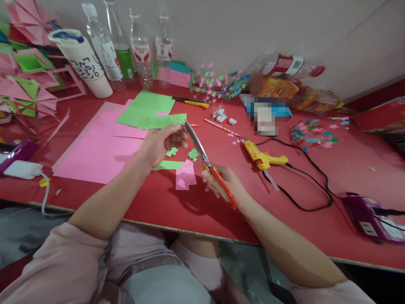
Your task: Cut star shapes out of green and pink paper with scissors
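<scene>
Between the thumb and fingers of my left hand [163, 145] is a green paper strip [161, 121] with star outlines drawn on it. My right hand [223, 183] grips orange-handled scissors [204, 156], whose blades point up and left to the strip's right end. Whether the blades touch the paper I cannot tell. Under my hands on the red table lie small green paper stars [193, 155], cut green scraps [171, 151], another green strip [169, 165] and small pink paper pieces [186, 175].
Pink sheets [91, 147] and a green sheet [142, 107] lie left. A yellow glue gun [264, 157] with a black cord is on the right, near a purple power strip [368, 219]. Bottles [141, 55] and a white tumbler [84, 63] stand along the wall.
</scene>
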A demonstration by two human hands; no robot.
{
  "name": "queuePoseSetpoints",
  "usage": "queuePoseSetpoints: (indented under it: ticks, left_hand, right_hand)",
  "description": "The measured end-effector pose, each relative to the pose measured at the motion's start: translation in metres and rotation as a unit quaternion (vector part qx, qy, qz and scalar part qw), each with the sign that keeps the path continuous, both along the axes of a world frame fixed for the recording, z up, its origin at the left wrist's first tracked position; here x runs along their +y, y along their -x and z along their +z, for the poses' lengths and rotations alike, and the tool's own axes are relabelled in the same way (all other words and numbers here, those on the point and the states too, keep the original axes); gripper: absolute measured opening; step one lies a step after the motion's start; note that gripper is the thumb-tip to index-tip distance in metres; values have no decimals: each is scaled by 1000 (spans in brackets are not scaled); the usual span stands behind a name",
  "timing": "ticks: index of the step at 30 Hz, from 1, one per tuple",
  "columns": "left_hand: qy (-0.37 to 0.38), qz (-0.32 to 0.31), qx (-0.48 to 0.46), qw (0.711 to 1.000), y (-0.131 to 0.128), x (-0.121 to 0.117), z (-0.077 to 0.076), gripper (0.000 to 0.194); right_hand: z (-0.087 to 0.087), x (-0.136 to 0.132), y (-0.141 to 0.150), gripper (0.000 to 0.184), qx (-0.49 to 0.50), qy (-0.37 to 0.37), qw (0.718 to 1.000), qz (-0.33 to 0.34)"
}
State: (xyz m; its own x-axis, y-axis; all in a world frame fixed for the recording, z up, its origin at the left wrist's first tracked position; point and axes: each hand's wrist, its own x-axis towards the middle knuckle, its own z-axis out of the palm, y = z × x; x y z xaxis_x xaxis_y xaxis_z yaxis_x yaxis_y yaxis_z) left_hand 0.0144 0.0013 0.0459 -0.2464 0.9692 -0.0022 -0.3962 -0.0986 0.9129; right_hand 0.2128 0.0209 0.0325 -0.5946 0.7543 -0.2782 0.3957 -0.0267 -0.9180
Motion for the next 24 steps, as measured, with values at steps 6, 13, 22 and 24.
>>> queuePoseSetpoints:
  ticks: [6, 13, 22, 24]
  left_hand:
    - [1, 45, 41, 998, 0, 2, -1, 21]
    - [-36, 69, 100, 992, 2, 3, -3, 21]
    - [-45, 59, 122, 990, 4, 3, -3, 21]
    - [-45, 58, 122, 990, 4, 3, -4, 21]
  right_hand:
    - [2, 0, -1, 46, 0, -6, 1000, 6]
    - [2, 6, -1, 47, -24, -10, 998, 56]
    - [-5, 7, -4, 44, -8, -10, 997, 73]
    - [-5, 7, -4, 44, -1, -3, 997, 74]
